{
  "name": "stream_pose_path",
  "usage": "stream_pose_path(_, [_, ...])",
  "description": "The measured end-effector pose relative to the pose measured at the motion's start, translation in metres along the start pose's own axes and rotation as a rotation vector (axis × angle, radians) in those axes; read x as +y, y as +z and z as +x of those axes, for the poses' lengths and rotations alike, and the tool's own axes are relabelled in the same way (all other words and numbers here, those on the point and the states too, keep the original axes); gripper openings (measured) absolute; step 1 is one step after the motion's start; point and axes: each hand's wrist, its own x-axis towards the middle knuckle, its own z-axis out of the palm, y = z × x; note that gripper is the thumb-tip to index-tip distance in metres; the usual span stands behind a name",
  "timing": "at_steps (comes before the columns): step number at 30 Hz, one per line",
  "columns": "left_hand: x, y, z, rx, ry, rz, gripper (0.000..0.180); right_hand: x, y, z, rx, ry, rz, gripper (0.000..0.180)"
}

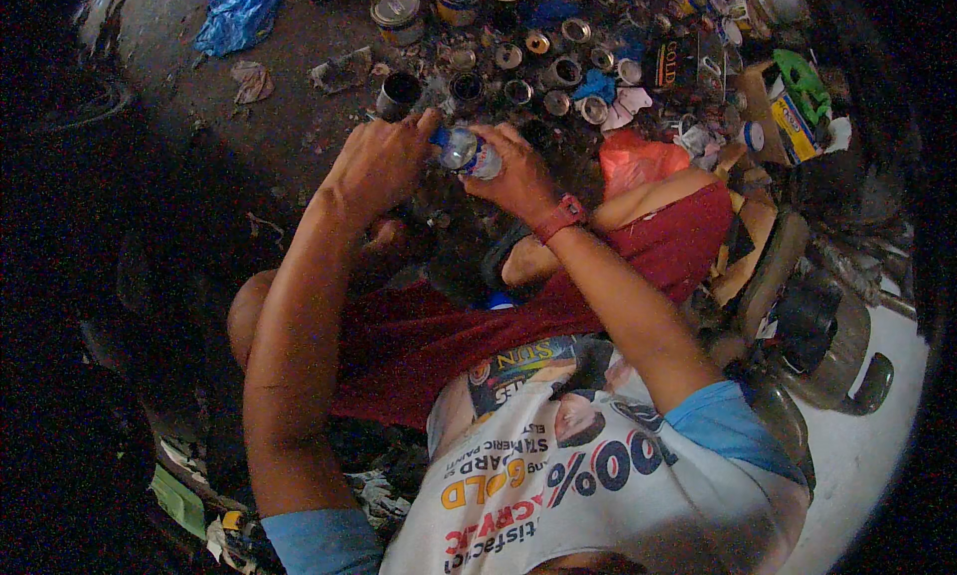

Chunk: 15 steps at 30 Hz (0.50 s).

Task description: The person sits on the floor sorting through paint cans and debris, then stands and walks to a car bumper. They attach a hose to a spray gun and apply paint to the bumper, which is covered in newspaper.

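A small clear plastic bottle (483, 159) with a blue-and-white label lies tilted between my hands. My right hand (516, 174), with a red watch on its wrist, is wrapped round the bottle's body. The fingers of my left hand (384, 159) are closed at its other end, at a blue piece (439, 136) that looks like the cap. Whether the cap is loose or on the bottle I cannot tell. Just beyond my left knuckles stands a dark open can (400, 93). My left fingertips are partly hidden.
Many used paint cans stand crowded ahead, among them a large lidded can (397, 15). A blue plastic bag (239, 12) lies far left, a red bag (638, 161) right of my hands. A cardboard box (773, 117) stands far right, near a pair of sandals (832, 336).
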Motion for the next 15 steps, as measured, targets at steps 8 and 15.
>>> stream_pose_path(8, [0.003, 0.004, 0.007, -0.062, -0.059, -0.073, 0.035, 0.003, -0.005, -0.003, 0.004, -0.015, -0.006, 0.069])
stream_pose_path(15, [-0.012, 0.009, 0.006, 0.204, 0.003, -0.203, 0.044, -0.004, -0.010, 0.005, -0.051, 0.070, 0.020, 0.069])
